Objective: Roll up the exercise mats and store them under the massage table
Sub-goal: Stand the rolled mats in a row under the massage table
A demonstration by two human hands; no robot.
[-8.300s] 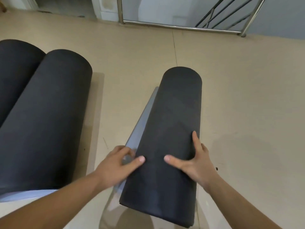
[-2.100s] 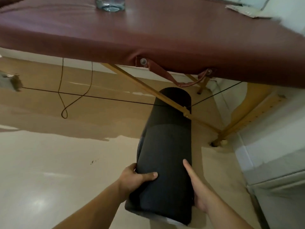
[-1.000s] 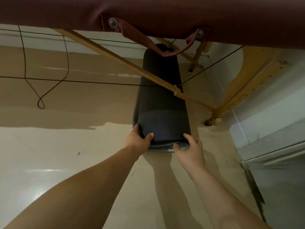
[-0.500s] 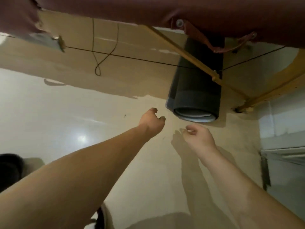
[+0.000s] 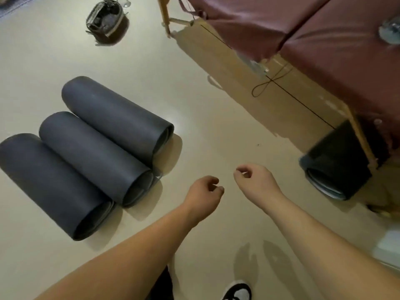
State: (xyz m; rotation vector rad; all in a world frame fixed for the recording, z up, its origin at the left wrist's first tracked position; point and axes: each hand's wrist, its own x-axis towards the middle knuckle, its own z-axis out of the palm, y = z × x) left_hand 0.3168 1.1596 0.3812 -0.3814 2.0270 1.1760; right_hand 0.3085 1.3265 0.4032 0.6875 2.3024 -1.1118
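Two empty hands, left hand [image 5: 204, 191] and right hand [image 5: 253, 180], hang loosely curled. Three mats [image 5: 93, 156] lie side by side on the floor [image 5: 216, 131] to their left; a fourth mat [image 5: 337, 161] sits under the table [image 5: 324, 29]. They are probably light, springy foam, so grip mid-roll and pin the loose edge.

The dark grey rolled foam exercise mat [image 5: 333, 161], gripped at its near end by both hands a second ago, has been let go and is left lying on the floor under the maroon padded massage table [image 5: 324, 35], at 3 o'clock. The left hand [image 5: 203, 194] and right hand [image 5: 256, 180] have been drawn back from it and are held empty near the centre, fingers loosely curled. The view has been raised above the table's edge and swung leftwards: three more dark grey rolled mats [image 5: 93, 152] are brought into sight at 9 o'clock, a dark woven basket [image 5: 105, 18] at 11 o'clock.
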